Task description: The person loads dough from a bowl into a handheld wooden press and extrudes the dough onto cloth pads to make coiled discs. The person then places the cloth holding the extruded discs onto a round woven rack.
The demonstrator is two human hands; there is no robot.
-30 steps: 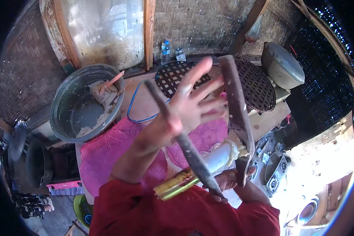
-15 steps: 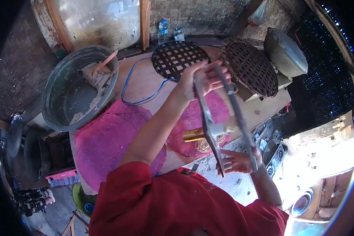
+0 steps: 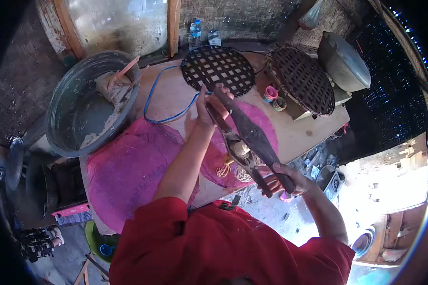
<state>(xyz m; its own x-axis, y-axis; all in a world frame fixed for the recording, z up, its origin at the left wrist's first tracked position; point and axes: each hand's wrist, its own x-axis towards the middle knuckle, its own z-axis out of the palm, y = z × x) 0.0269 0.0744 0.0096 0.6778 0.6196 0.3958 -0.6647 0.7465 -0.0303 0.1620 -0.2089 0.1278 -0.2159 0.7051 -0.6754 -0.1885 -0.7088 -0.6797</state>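
Between my hands is a dark wooden press [image 3: 254, 135] made of two long bars, with a pale, rounded piece [image 3: 241, 149] between them at the middle. My left hand [image 3: 208, 108] is wrapped around the upper ends of the bars. My right hand [image 3: 294, 180] grips their lower ends. A brass-coloured tube [image 3: 227, 159] shows just left of the bars, partly hidden. Thin pale strands lie in a coil [image 3: 244, 175] on the round pink mat [image 3: 264, 124] below. Left of it lies a larger pink mat [image 3: 133, 175].
A large grey basin [image 3: 57, 118] holding pale dough and a pink-handled tool stands at the left. Dark woven trays [image 3: 217, 69] and a blue cord [image 3: 148, 102] lie on the table. Small jars [image 3: 270, 93] sit near a metal pot [image 3: 345, 61] at the right.
The press has turned so one bar's broad face shows, and its upper end has moved left and down. My fingers have closed around both ends. The small jars have come into sight.
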